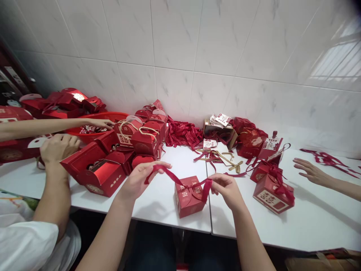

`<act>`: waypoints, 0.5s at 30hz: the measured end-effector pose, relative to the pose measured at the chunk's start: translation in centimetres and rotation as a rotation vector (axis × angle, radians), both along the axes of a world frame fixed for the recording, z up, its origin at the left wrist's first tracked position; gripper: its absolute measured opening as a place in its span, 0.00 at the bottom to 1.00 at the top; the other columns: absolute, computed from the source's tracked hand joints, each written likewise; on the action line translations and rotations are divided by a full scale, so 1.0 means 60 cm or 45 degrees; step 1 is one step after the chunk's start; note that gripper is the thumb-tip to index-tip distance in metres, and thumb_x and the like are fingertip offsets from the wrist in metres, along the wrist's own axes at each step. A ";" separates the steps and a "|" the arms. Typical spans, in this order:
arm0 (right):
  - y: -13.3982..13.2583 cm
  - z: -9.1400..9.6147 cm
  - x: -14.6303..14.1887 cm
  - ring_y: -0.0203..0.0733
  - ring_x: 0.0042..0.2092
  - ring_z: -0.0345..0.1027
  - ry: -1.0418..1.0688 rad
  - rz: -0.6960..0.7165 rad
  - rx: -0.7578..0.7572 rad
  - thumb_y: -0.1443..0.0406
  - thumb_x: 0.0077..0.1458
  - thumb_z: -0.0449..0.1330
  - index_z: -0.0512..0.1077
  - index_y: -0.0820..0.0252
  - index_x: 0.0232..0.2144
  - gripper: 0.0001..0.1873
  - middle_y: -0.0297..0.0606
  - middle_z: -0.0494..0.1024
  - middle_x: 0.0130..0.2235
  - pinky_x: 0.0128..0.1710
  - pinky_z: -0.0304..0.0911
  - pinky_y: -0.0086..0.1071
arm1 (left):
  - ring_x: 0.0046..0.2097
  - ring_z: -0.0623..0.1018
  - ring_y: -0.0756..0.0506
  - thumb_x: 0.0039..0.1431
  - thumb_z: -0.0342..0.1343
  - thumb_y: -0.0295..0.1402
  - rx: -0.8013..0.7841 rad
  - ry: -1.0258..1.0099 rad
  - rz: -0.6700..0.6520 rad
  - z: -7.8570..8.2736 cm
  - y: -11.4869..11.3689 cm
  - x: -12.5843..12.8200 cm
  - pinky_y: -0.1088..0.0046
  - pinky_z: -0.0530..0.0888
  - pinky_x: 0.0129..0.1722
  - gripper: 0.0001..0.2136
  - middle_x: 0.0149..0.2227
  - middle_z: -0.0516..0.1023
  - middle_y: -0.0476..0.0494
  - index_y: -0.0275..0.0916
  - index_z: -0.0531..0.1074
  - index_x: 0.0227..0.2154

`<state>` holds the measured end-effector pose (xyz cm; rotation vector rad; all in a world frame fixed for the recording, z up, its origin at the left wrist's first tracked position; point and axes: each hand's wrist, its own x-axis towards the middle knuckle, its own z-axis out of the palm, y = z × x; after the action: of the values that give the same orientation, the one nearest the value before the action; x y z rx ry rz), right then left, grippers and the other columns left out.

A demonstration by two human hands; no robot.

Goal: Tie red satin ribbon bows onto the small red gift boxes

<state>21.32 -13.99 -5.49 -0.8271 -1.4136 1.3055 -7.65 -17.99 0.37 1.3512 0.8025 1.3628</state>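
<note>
Box (188, 201) sits near the front edge of our bench (180, 155); our left fingers (149, 166) and right fingers (221, 180) pinch its ribbon (169, 172).

Grey-veined white wall tiles (176, 37) are lining the background and carrying a barred window reflection (337, 58) at right. Two white tabletops (318, 226) are meeting at a seam (210, 216). A dark door (6, 56) is standing at far left.

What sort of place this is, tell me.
Probably an indoor gift-box workspace: a ribboned red box on the white table, with heaped red ribbon and a tiled wall behind.
</note>
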 end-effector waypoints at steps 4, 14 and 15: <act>0.008 0.036 -0.036 0.28 0.21 0.54 0.058 -0.229 0.166 0.62 0.47 0.64 0.75 0.58 0.25 0.05 0.34 0.69 0.30 0.19 0.51 0.27 | 0.43 0.77 0.38 0.58 0.53 0.44 0.098 -0.151 -0.084 0.037 0.030 0.051 0.62 0.66 0.49 0.17 0.39 0.81 0.38 0.37 0.79 0.36; 0.022 0.082 -0.070 0.31 0.23 0.53 0.192 -0.498 0.213 0.52 0.49 0.61 0.69 0.60 0.23 0.17 0.31 0.64 0.22 0.20 0.49 0.27 | 0.42 0.76 0.40 0.57 0.53 0.47 0.136 -0.157 -0.148 0.058 0.058 0.101 0.63 0.67 0.46 0.18 0.39 0.81 0.40 0.37 0.79 0.35; 0.022 0.087 -0.070 0.32 0.24 0.54 0.163 -0.524 0.241 0.51 0.49 0.61 0.70 0.59 0.23 0.17 0.32 0.64 0.23 0.20 0.50 0.28 | 0.42 0.77 0.40 0.57 0.53 0.46 0.132 -0.175 -0.146 0.058 0.059 0.102 0.62 0.67 0.45 0.17 0.38 0.81 0.40 0.37 0.79 0.34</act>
<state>17.13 -12.67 -0.29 -0.8371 -1.1689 0.8800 -1.51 -14.46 3.86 1.3460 0.5611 1.4053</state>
